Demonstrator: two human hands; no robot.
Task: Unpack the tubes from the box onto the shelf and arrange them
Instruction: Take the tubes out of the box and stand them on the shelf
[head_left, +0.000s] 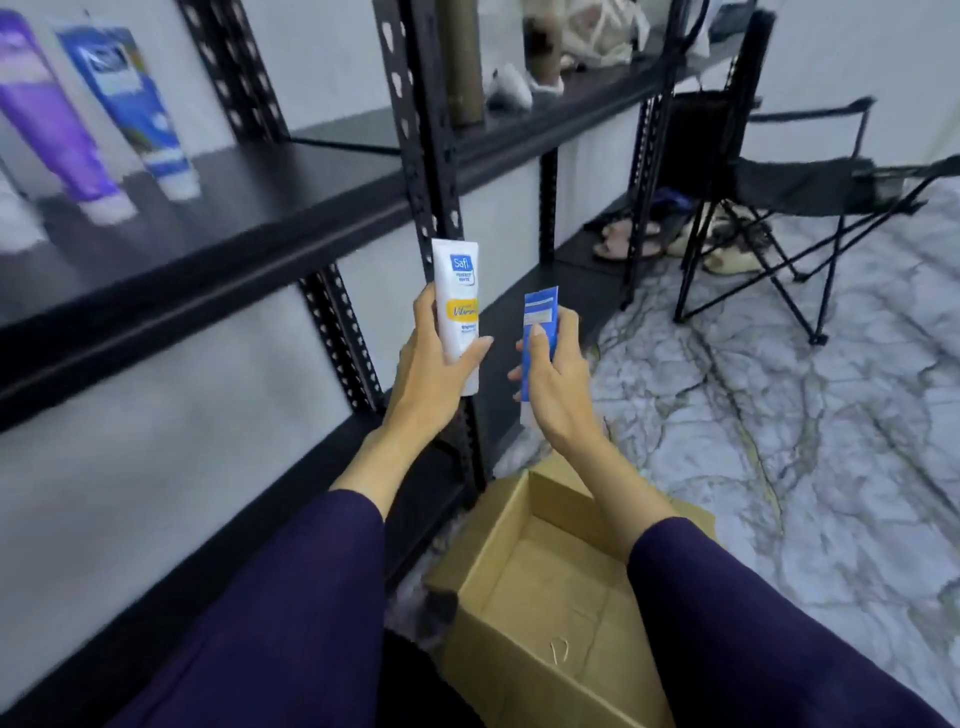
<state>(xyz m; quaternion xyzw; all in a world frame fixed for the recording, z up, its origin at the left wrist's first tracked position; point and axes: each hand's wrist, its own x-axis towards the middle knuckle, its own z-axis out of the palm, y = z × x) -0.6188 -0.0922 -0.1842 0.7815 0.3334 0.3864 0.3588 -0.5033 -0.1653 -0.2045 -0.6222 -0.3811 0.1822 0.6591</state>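
1. Left grip (434, 364): fingers curled round the upright white tube (457, 306)
2. Right grip (558, 374): fingers curled round the blue tube (540, 317), just right of the white tube
3. Box (524, 613): open, on the floor below both grips
4. Shelf (218, 218): up-left of the grips, carrying a purple tube (57, 124) and a blue-white tube (132, 104)

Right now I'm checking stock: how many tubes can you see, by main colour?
White tube, in the left hand: 1
Blue tubes, one in the right hand, one on the shelf: 2
Purple tube on the shelf: 1
Total: 4
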